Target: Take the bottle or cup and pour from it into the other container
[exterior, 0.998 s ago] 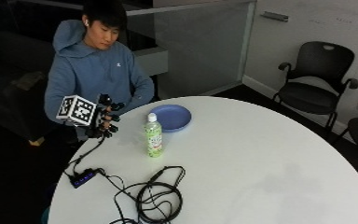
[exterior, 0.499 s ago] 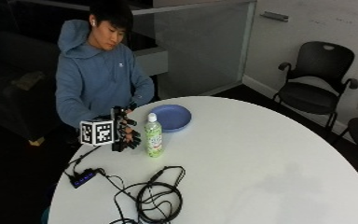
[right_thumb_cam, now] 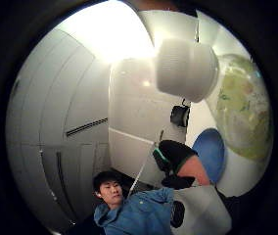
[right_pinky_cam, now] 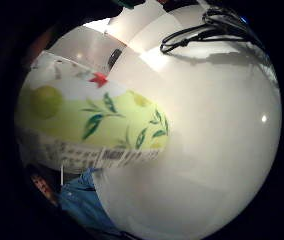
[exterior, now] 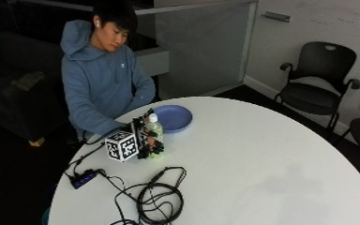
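A person in a blue hoodie sits at the upper left of the outside view, at a round white table [exterior: 261,154]. A green-labelled bottle [exterior: 153,136] with a white cap [exterior: 151,117] stands upright left of centre in that frame, on the near-left part of the table. The gloved right hand [exterior: 146,143] is at the bottle's lower half, its fingers wrapped round the body. Just behind the bottle, up and to the right in the frame, lies a shallow blue bowl [exterior: 174,117]. In the little finger side palm view the bottle's label [right_pinky_cam: 97,127], printed with leaves and fruit, fills much of the picture, close against the palm. The thumb side palm view looks along the bottle to its cap [right_thumb_cam: 185,68], with the bowl [right_thumb_cam: 210,152] beyond.
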### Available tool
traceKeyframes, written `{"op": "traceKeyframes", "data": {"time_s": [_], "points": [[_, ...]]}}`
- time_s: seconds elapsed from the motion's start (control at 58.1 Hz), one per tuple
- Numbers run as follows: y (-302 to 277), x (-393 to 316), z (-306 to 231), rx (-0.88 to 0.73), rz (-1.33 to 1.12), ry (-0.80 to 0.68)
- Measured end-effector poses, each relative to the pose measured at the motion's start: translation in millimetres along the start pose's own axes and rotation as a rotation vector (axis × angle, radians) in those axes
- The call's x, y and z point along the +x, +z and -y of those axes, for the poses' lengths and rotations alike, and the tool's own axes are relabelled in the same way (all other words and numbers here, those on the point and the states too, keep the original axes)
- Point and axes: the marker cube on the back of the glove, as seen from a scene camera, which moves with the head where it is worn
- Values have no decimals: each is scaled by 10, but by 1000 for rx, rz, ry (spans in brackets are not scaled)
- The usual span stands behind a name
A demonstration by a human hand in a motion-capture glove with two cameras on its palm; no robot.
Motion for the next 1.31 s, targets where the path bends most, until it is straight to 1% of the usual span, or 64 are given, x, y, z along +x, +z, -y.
{"op": "traceKeyframes", "data": {"time_s": [0.224, 0.43, 0.585, 0.706, 0.912, 1.101, 1.17, 1.222, 1.256, 1.308], "points": [[109, 48, 118, 171, -39, -53], [270, -45, 170, 168, -78, -72], [469, -251, 141, 38, -202, -90], [601, -547, 109, -102, -391, -143], [886, -1002, 99, -334, -843, -194], [1107, -1201, 121, -529, -1313, -268], [1216, -1238, 94, -571, -1475, -297], [1256, -1252, 120, -567, -1622, -314], [1321, -1263, 100, -590, -1684, -340], [1451, -1277, 8, -690, -1745, -425]]}}
